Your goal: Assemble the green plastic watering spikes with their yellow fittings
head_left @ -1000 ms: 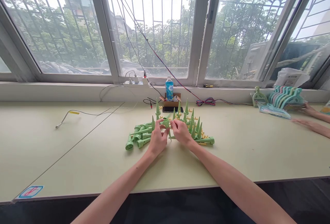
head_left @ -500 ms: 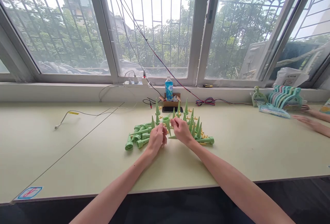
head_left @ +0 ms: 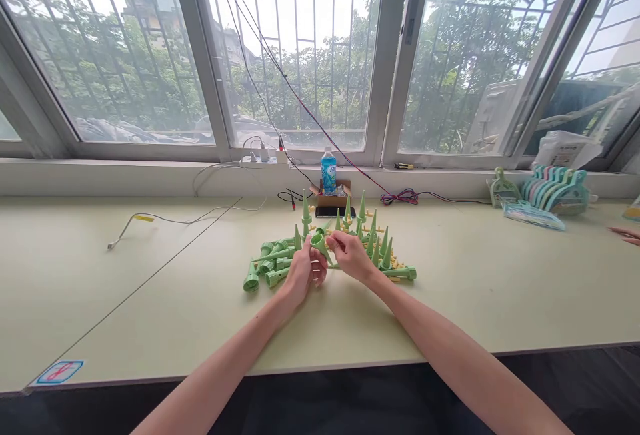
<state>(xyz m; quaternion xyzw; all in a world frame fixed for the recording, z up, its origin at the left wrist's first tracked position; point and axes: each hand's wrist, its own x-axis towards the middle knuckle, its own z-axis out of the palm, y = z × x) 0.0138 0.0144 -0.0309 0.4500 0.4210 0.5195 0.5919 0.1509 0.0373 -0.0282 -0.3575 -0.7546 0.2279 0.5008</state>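
Note:
My left hand is closed round a green plastic plant-watering spike, its open round end tilted up towards me. Close against that spike, my right hand pinches with thumb and fingertips; whatever lies between them is too small to make out. Left of my hands, several green spikes lie in a loose pile. Other spikes stand point-up behind and beside my right hand, with small yellow valve pieces scattered among them.
A blue-labelled bottle stands by a small cardboard box, with a dark phone in front. Cables run along the back. Teal dustpan-like items stand at right, and another person's hand shows at the edge.
The held spike has moved slightly down and left, and its open end has tipped more towards me. At the right edge, the other person's hands have drawn back.

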